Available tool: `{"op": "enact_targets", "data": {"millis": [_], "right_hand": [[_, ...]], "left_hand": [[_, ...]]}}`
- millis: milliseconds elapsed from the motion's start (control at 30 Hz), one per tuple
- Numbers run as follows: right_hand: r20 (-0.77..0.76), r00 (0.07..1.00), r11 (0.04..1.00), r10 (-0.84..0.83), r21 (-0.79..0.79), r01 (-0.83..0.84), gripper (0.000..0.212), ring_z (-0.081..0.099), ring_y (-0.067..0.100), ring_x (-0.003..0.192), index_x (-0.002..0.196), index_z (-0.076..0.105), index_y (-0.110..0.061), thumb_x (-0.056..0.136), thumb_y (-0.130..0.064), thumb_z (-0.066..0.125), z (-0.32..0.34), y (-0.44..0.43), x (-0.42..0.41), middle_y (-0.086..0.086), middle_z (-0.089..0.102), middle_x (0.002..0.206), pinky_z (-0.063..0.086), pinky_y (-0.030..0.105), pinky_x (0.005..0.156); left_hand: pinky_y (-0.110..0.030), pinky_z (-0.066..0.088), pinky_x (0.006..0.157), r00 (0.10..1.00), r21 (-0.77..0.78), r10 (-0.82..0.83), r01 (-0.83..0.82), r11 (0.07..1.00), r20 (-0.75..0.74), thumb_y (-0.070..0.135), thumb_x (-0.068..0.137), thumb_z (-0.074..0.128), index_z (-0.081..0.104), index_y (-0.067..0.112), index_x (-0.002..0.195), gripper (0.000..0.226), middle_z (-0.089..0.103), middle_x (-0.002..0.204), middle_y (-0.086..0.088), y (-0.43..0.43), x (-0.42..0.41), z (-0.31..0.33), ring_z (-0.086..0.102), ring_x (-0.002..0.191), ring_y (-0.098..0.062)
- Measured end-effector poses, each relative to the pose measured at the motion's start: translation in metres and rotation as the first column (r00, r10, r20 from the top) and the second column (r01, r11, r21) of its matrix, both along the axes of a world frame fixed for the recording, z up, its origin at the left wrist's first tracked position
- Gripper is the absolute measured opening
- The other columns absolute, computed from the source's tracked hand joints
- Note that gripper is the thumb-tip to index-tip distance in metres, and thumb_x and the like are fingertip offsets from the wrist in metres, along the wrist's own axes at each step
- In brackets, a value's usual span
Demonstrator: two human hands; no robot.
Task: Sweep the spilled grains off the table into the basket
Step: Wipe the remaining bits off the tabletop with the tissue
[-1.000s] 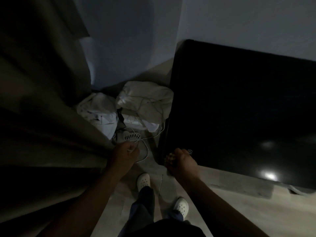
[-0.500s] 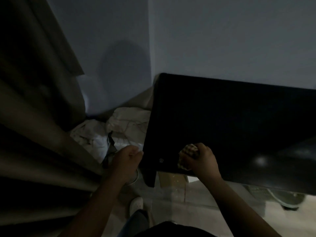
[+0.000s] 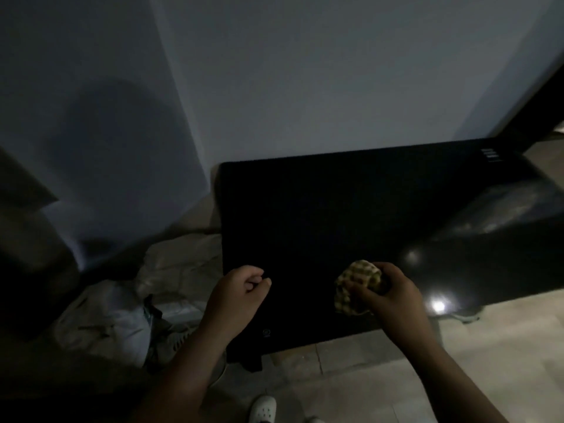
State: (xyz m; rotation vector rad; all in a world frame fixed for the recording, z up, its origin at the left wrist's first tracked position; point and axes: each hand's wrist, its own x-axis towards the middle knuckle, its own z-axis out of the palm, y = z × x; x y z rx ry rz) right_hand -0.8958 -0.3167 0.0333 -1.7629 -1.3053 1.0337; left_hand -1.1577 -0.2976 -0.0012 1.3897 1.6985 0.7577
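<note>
**Worktop in dim light, checked cloth bunched in the right hand**

The worktop [image 3: 335,215], a dark glossy slab set against a pale wall [image 3: 305,71], lies under both of the person's hands. The right hand [image 3: 393,297] has its grip closed round a crumpled yellow-and-dark checked cloth [image 3: 357,282]. The cloth bulges out to the left of the fingers and lies near the front edge of the top; whether it touches the surface cannot be told. The left hand [image 3: 241,294], well apart from the cloth-holding grip and to its left, is over the front left corner. Its fingers are curled into a loose fist, thumb against forefinger, with nothing seen in its grip. Any grains on the black surface are too dark to make out. Just right of the right hand's grip a bright spot of reflected light [image 3: 438,306] shines on the top. Below the left hand's grip a small round mark [image 3: 267,332] shows near the front edge. Left of that grip, down on the tiled floor [image 3: 488,346], lie pale bundled sacks [image 3: 183,267]. A white shoe [image 3: 263,409] shows between the forearms.
</note>
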Motion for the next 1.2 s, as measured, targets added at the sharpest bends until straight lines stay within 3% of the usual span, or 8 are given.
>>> {"op": "enact_targets", "data": {"millis": [133, 300, 400, 533, 767, 1000, 1200], "right_hand": [[0.078, 0.993, 0.996, -0.091, 0.002, 0.091, 0.033, 0.061, -0.013, 0.072, 0.104, 0.061, -0.024, 0.077, -0.023, 0.079, -0.007, -0.015, 0.004, -0.011, 0.066, 0.087, 0.047, 0.007, 0.053], [0.124, 0.963, 0.970, -0.241, -0.006, 0.244, 0.033, 0.063, -0.007, 0.074, 0.104, 0.061, -0.023, 0.077, -0.029, 0.079, -0.013, -0.039, 0.035, -0.011, 0.066, 0.086, 0.049, 0.010, 0.055], [0.130, 0.940, 0.948, -0.315, -0.008, 0.319, 0.036, 0.066, 0.006, 0.081, 0.108, 0.061, -0.024, 0.077, -0.035, 0.077, -0.020, -0.055, 0.065, -0.008, 0.067, 0.091, 0.055, 0.021, 0.062], [0.132, 0.898, 0.906, -0.420, -0.005, 0.424, 0.033, 0.065, 0.009, 0.083, 0.106, 0.061, -0.028, 0.078, -0.035, 0.077, -0.030, -0.074, 0.113, -0.008, 0.067, 0.093, 0.059, 0.032, 0.069], [0.097, 0.842, 0.846, -0.530, -0.014, 0.534, 0.031, 0.063, 0.005, 0.080, 0.101, 0.062, -0.030, 0.075, -0.036, 0.078, -0.043, -0.096, 0.230, -0.012, 0.066, 0.088, 0.051, 0.019, 0.060], [0.078, 0.805, 0.806, -0.588, -0.025, 0.591, 0.035, 0.063, 0.008, 0.083, 0.103, 0.064, -0.026, 0.073, -0.036, 0.080, -0.042, -0.103, 0.358, -0.008, 0.068, 0.091, 0.054, 0.026, 0.067], [0.059, 0.786, 0.786, -0.615, -0.028, 0.617, 0.033, 0.063, 0.004, 0.080, 0.099, 0.065, -0.027, 0.072, -0.034, 0.081, -0.042, -0.085, 0.436, -0.010, 0.069, 0.087, 0.049, 0.019, 0.062]], "left_hand": [[-0.030, 0.050, 0.085, 0.995, -0.018, -0.092, 0.091, 0.996, -0.024, 0.030, 0.088, 0.063, 0.064, 0.022, 0.108, 0.021, 0.063, 0.101, 0.007, 0.019, 0.010, -0.006, 0.059, 0.097, -0.008], [-0.021, 0.046, 0.080, 0.963, -0.053, -0.265, 0.263, 0.963, -0.043, 0.030, 0.089, 0.062, 0.063, 0.019, 0.114, 0.027, 0.061, 0.103, 0.007, 0.027, 0.049, -0.012, 0.058, 0.101, -0.010], [-0.024, 0.048, 0.084, 0.935, -0.071, -0.341, 0.335, 0.940, -0.101, 0.033, 0.090, 0.061, 0.061, 0.024, 0.114, 0.026, 0.060, 0.104, 0.009, 0.031, 0.085, -0.011, 0.056, 0.101, -0.008], [-0.027, 0.051, 0.085, 0.890, -0.075, -0.428, 0.421, 0.904, -0.158, 0.034, 0.089, 0.061, 0.061, 0.024, 0.116, 0.029, 0.059, 0.104, 0.010, 0.035, 0.148, -0.008, 0.056, 0.098, -0.006], [-0.026, 0.051, 0.085, 0.836, -0.091, -0.507, 0.500, 0.861, -0.208, 0.033, 0.090, 0.061, 0.059, 0.024, 0.120, 0.032, 0.059, 0.110, 0.010, 0.033, 0.284, -0.006, 0.056, 0.101, -0.006], [-0.020, 0.046, 0.081, 0.803, -0.080, -0.557, 0.554, 0.829, -0.210, 0.033, 0.090, 0.060, 0.057, 0.025, 0.121, 0.032, 0.057, 0.112, 0.011, 0.030, 0.411, -0.002, 0.054, 0.101, -0.003], [-0.016, 0.044, 0.077, 0.771, -0.110, -0.607, 0.598, 0.794, -0.192, 0.036, 0.090, 0.060, 0.057, 0.029, 0.120, 0.031, 0.057, 0.110, 0.014, 0.055, 0.500, -0.003, 0.053, 0.099, 0.000]]}}
